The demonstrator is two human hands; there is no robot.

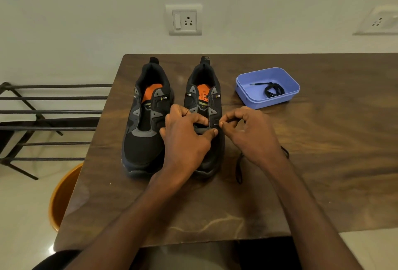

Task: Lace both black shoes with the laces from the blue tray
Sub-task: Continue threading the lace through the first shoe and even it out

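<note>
While both forearms reach in from six o'clock across the dark wood-grain table [323, 162], the left hand [185, 138] rests on the forefoot of the right-hand shoe [203, 106], its fingers and thumb curled around the shoe's lower eyelet area. At about three o'clock from it, almost touching, the right hand [247, 131] pinches the tip of a black lace [238, 168] between thumb and forefinger at the shoe's eyelet edge; the rest of that lace trails on the table under the right wrist. Just beside this shoe at nine o'clock stands the left-hand shoe [146, 119], unlaced, orange insole showing. Farther off, at two o'clock from the hands, the blue tray [243, 88] holds a second coiled black lace [273, 91]. Beyond, a wall socket [184, 19] sits at twelve o'clock, and a metal rack [43, 119] at nine o'clock.
</note>
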